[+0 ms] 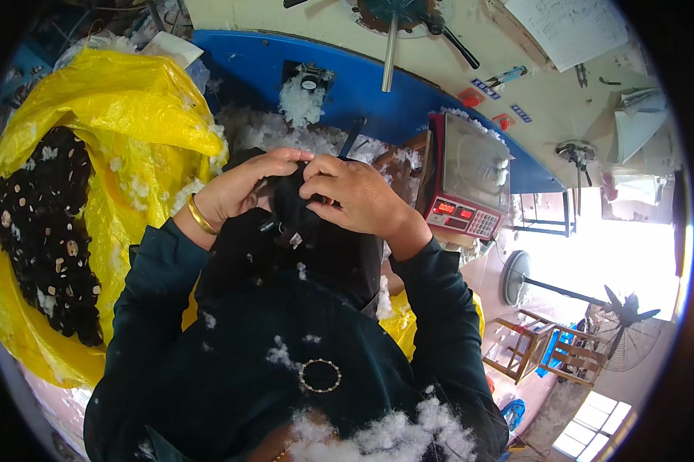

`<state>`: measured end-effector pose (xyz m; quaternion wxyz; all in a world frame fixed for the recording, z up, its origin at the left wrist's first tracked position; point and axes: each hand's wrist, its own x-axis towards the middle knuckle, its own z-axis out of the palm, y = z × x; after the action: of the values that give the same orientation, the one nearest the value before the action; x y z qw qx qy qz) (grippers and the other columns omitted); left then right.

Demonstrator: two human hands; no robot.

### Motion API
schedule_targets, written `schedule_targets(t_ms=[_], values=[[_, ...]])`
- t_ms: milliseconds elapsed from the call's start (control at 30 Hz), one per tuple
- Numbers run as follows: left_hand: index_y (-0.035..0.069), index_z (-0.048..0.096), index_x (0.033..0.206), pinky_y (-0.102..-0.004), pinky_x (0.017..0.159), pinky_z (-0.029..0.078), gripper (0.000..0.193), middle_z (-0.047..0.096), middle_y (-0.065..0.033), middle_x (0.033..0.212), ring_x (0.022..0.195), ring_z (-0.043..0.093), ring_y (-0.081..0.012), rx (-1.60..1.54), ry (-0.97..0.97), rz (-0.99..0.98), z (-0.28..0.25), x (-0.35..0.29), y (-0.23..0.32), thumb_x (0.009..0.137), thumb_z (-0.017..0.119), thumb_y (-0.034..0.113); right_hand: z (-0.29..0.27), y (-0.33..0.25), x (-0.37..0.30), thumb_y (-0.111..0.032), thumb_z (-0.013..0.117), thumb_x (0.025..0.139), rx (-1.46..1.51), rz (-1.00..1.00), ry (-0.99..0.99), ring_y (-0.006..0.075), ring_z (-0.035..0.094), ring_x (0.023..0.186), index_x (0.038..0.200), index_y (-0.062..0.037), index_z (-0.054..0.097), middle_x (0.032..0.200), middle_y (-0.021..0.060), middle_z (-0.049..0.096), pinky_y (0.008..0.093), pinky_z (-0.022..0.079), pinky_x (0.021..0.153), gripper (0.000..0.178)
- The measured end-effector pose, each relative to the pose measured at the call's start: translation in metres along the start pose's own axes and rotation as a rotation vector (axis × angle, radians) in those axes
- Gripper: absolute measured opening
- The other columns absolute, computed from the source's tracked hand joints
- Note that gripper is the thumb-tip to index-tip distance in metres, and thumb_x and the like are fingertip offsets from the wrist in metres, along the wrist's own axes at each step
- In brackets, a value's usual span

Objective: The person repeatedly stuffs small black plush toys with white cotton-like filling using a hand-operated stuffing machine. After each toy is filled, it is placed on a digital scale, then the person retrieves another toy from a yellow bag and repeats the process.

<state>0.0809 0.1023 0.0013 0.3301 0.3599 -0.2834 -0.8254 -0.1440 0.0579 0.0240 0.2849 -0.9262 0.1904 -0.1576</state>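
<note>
Over my lap, both hands meet at a small black fabric piece (289,206), which has a few pale bits near its lower end. My left hand (238,185), with a gold bangle at the wrist, is closed on its left side, index finger stretched across the top. Bent fingers of my right hand (356,194) pinch the same piece from the right. Its upper part is partly hidden by the fingers, so its exact kind cannot be told. White fluff (393,435) clings to my dark green clothing.
At left stands a yellow woven sack (143,100) with black pieces (54,239) bearing pale spots. A red digital scale (474,165) sits at right. Ahead is a blue and cream machine (243,69) with fluff at an opening. Farther right are a wooden chair (520,346) and fans.
</note>
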Motion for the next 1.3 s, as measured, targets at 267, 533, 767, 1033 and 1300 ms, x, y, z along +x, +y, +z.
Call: schedule_targets(t_ms=[267, 533, 767, 1033, 1300], values=[[0.006, 0.028, 0.146, -0.0276, 0.093, 0.044, 0.078, 0.048, -0.0070, 0.131, 0.115, 0.052, -0.0148, 0.141, 0.065, 0.503, 0.002, 0.031, -0.037, 0.081, 0.072, 0.013, 0.006, 0.007, -0.002, -0.003, 0.057, 0.090, 0.598, 0.546, 0.387, 0.0186, 0.064, 0.069, 0.094, 0.0004, 0.050, 0.077, 0.0113, 0.057, 0.0298, 0.047, 0.055, 0.008], [0.007, 0.040, 0.138, -0.0279, 0.098, 0.039, 0.051, 0.050, -0.0037, 0.127, 0.115, 0.048, -0.0122, -0.116, 0.221, 0.493, 0.032, 0.058, -0.011, 0.093, 0.060, 0.021, 0.015, 0.013, 0.001, -0.015, 0.057, 0.095, 0.948, 0.514, 0.269, 0.0113, 0.061, 0.065, 0.091, 0.0013, 0.054, 0.074, 0.0043, 0.056, 0.0273, 0.046, 0.052, 0.017], [0.012, 0.062, 0.112, -0.0271, 0.079, 0.048, 0.030, 0.064, 0.0004, 0.105, 0.093, 0.060, -0.0118, -0.244, 0.212, 0.161, 0.038, 0.086, -0.005, 0.093, 0.058, 0.035, -0.018, 0.024, -0.015, -0.029, 0.070, 0.082, -0.117, 0.191, 0.431, 0.0368, 0.054, 0.063, 0.072, -0.0036, 0.055, 0.067, 0.0158, 0.053, 0.0413, 0.042, 0.053, 0.031], [0.005, 0.059, 0.101, -0.0275, 0.066, 0.050, 0.045, 0.062, -0.0037, 0.088, 0.078, 0.059, -0.0128, -0.028, 0.338, 0.448, 0.063, 0.118, 0.048, 0.088, 0.063, 0.048, -0.077, 0.084, 0.061, -0.027, 0.067, 0.073, -0.252, 0.460, 0.804, 0.0399, 0.053, 0.059, 0.063, -0.0034, 0.060, 0.063, 0.0185, 0.054, 0.0403, 0.042, 0.049, 0.027], [-0.001, 0.044, 0.112, -0.0267, 0.067, 0.055, 0.037, 0.057, -0.0084, 0.091, 0.087, 0.064, -0.0164, -0.016, 0.376, 0.577, 0.061, 0.103, 0.026, 0.093, 0.063, 0.025, -0.073, 0.100, 0.075, -0.030, 0.065, 0.073, -0.415, 0.428, 0.871, 0.0365, 0.059, 0.062, 0.064, -0.0072, 0.064, 0.064, 0.0143, 0.060, 0.0421, 0.047, 0.053, 0.025]])
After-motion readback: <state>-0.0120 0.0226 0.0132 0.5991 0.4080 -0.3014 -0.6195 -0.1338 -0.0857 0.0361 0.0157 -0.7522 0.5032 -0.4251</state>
